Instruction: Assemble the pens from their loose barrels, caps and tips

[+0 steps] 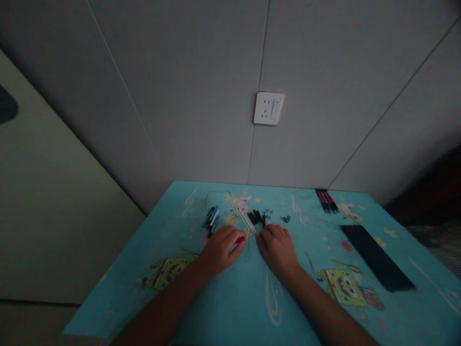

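Observation:
My left hand (224, 246) is closed around a short red pen barrel (240, 239), of which one end shows between thumb and fingers. Curled on the table just right of it is my right hand (278, 247); its fingertips reach the near end of the thin white pen refills (246, 220) and a black piece, and what they pinch is hidden. Several black pen parts (255, 217) lie beyond the right fingers. Tiny dark bits (267, 211) are scattered behind these. A pile of blue, white and black barrels (212, 218) lies beyond my left hand.
Several red, blue and black pens (327, 201) lie side by side at the back right. A flat dark strip (377, 258) rests on the right of the blue patterned table (230, 302). More small dark bits (285, 219) lie right of centre. The wall behind carries a socket (268, 108).

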Motion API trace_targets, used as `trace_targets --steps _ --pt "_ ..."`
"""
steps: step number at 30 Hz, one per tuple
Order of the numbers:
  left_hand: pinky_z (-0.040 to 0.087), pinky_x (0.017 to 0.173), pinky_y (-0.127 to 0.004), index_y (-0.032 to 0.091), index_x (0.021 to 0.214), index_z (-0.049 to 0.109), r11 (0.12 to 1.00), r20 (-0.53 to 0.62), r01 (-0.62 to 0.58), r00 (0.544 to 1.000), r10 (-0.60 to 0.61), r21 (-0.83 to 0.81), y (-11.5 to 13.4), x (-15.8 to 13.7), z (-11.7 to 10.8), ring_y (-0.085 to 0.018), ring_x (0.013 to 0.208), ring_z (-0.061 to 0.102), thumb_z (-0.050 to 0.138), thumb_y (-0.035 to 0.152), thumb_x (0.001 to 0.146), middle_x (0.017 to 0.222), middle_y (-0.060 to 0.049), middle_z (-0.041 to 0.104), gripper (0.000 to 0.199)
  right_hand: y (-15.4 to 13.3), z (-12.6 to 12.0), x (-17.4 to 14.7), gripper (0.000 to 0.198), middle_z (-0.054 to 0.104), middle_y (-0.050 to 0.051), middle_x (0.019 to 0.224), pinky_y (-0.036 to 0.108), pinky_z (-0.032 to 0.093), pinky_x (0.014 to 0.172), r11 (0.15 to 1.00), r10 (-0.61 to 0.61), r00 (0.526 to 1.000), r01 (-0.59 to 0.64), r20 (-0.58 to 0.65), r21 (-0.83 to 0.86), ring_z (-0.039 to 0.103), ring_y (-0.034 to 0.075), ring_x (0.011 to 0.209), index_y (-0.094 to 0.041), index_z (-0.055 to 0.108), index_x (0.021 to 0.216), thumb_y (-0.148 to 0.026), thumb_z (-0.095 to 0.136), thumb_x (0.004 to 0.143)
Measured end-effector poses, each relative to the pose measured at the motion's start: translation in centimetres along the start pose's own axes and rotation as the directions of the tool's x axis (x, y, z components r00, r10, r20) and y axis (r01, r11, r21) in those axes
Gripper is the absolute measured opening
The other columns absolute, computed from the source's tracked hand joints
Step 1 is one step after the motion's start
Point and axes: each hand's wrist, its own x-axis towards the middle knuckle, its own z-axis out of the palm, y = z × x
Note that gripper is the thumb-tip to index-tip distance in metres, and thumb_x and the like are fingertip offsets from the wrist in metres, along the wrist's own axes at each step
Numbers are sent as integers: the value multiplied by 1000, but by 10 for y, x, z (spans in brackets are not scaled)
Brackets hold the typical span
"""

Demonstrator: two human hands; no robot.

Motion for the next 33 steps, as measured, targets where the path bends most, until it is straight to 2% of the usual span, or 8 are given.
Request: trace_targets --steps 9,17,23,28,33 --pt "49 82 -33 19 107 58 995 37 56 998 -53 -82 0 1 0 -19 90 59 45 22 96 95 -7 61 16 -4 9 -4 19 59 10 90 38 37 78 991 81 996 -78 26 -110 52 24 88 -18 62 82 -21 50 96" --pt "50 84 -33 21 116 55 994 65 87 995 -82 -74 -5 1 5 -19 92 60 39 20 98 103 -7 60 24 -4 8 -11 14 58 12 90 39 38 72 977 99 993 -84 67 -198 52 27 86 -17 62 86 -12 51 92" --pt "49 76 -31 19 96 58 992 70 127 990 -126 -13 -4 2 3 -17 81 59 39 22 98 90 -5 59 19 -2 11 -13 14 58 12 92 37 38 70 974 133 989 -117 71 -195 53 26 84 -17 61 88 -10 49 93" --pt "49 79 -32 19 97 59 984 18 170 985 -169 -54 -9 2 6 -18 84 60 42 23 97 92 -5 61 17 3 3 -11 15 58 9 91 36 38 73 986 133 991 -132 -5 -98 53 24 84 -19 58 90 -11 46 95" --pt "49 83 -33 20 112 59 961 -25 193 979 -202 -196 -6 2 11 -19 89 61 50 25 95 100 -6 65 20 -11 -1 -11 15 58 7 93 35 39 77 993 26 997 -18 -70 114 53 22 84 -19 57 92 -16 44 98"
